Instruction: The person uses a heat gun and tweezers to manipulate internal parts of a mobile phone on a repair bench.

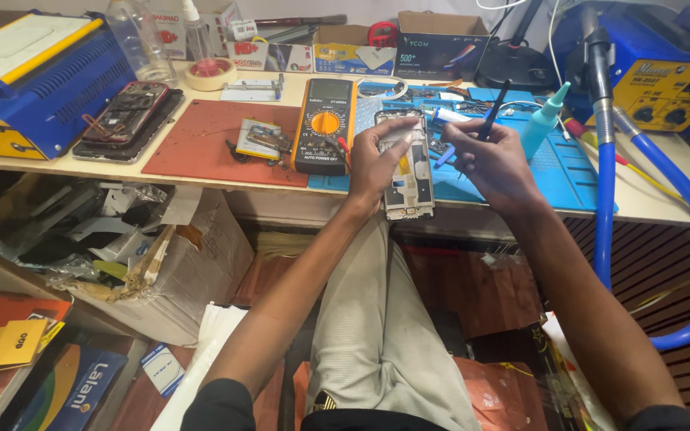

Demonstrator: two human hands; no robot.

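Observation:
My left hand grips an opened phone frame, back cover off, held upright over the edge of the blue work mat. My right hand holds a thin dark tool like a pen, its upper end pointing up and away, the hand close to the phone's right side. The tool's lower tip is hidden behind my fingers. A yellow multimeter lies just left of my left hand.
A red mat carries a small circuit board. Another opened phone lies beside a blue and yellow machine. A teal bottle, blue hose and blue-and-yellow station stand right. Boxes sit below the bench.

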